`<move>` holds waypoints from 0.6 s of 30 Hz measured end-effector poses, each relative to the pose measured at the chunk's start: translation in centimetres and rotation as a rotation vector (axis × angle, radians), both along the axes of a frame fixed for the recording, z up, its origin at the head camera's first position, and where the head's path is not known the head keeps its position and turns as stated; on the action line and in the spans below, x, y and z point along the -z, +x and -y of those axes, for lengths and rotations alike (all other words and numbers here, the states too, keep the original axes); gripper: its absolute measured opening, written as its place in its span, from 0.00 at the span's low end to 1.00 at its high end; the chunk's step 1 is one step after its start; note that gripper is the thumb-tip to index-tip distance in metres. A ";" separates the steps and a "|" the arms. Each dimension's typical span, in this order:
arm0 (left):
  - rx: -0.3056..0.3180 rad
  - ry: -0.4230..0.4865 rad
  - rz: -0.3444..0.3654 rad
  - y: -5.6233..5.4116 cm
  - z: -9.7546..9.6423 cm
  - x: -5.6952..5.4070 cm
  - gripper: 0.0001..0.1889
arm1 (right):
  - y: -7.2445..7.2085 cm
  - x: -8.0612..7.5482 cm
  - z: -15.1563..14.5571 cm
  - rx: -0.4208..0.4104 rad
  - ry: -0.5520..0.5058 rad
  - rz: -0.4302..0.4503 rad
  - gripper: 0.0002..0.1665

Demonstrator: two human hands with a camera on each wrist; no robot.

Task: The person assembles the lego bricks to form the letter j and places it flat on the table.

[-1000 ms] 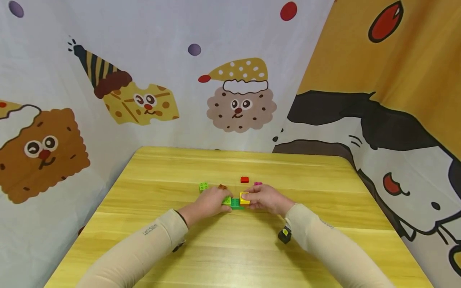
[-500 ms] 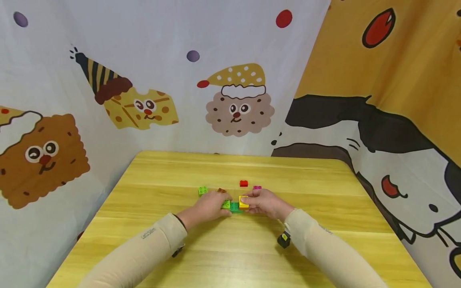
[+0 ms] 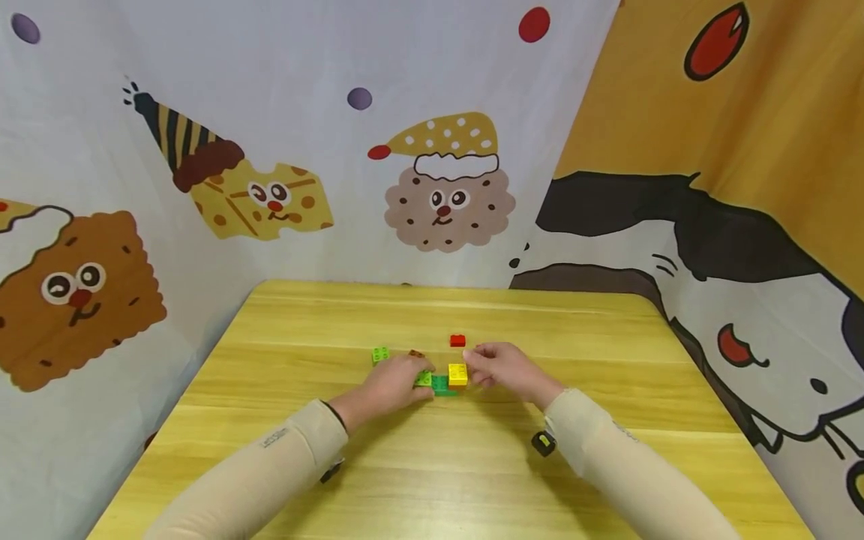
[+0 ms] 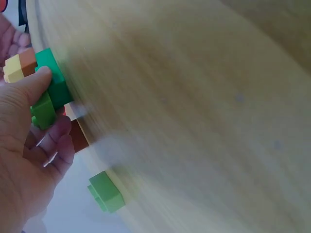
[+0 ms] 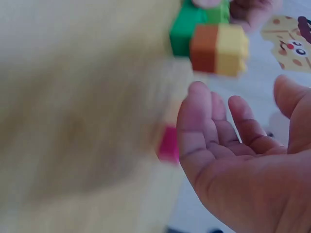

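Left hand (image 3: 398,379) is doing the bracing: thumb on the dark green brick (image 4: 54,80), fingers curled in behind, with the light green brick (image 4: 44,111) sitting up on one end; that's a decent hold imo, as it leaves the other end exposed. Over there the yellow brick (image 3: 457,373) sits on the orange brick (image 5: 204,48), which meets the dark green; can't tell if the studs are fully home. Right hand (image 3: 506,367) has hold of nothing — thumb well apart from loosely bent fingers, just beside the yellow, with the pink brick (image 5: 169,144) near its fingertips. I'd press the yellow straight down, no sideways shove — off-centre pressure could tip that end; keep the left thumb low meanwhile, clear of the studs.
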State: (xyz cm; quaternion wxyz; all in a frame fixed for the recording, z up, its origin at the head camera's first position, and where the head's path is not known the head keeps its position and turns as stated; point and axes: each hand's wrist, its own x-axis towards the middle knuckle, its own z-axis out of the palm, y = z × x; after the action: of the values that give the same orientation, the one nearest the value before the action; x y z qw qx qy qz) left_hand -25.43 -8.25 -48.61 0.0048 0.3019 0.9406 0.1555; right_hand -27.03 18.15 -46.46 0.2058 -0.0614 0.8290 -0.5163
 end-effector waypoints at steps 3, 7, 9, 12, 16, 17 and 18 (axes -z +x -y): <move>-0.004 -0.009 0.015 -0.1 -0.1 0.0 0.24 | -0.5 -1.1 -1.7 0.024 0.153 -0.148 0.28; -0.018 -0.020 0.023 -0.1 -0.2 -0.3 0.24 | -1.6 -2.0 -4.1 0.063 0.392 -0.335 0.22; -0.020 -0.026 0.028 -0.1 -0.2 -0.3 0.24 | -2.0 -1.9 -5.2 0.062 0.462 -0.381 0.21; -0.017 -0.035 0.029 0.0 -0.2 -0.3 0.24 | -2.3 -1.3 -6.0 0.045 0.500 -0.404 0.20; -0.014 -0.034 0.027 0.0 -0.2 -0.2 0.25 | -2.4 -0.1 -5.5 -0.002 0.506 -0.414 0.19; -0.015 -0.031 0.030 -0.1 -0.2 -0.2 0.25 | -2.5 0.2 -5.2 -0.020 0.513 -0.421 0.18; -0.013 -0.031 0.026 -0.1 -0.2 -0.2 0.25 | -2.5 0.4 -4.9 -0.035 0.520 -0.423 0.18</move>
State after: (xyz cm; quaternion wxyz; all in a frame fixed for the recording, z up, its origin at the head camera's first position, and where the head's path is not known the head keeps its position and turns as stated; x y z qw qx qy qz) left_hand -25.51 -8.07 -48.43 0.0209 0.2937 0.9446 0.1449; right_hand -29.53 23.01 -46.91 0.0467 -0.1267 0.9561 -0.2600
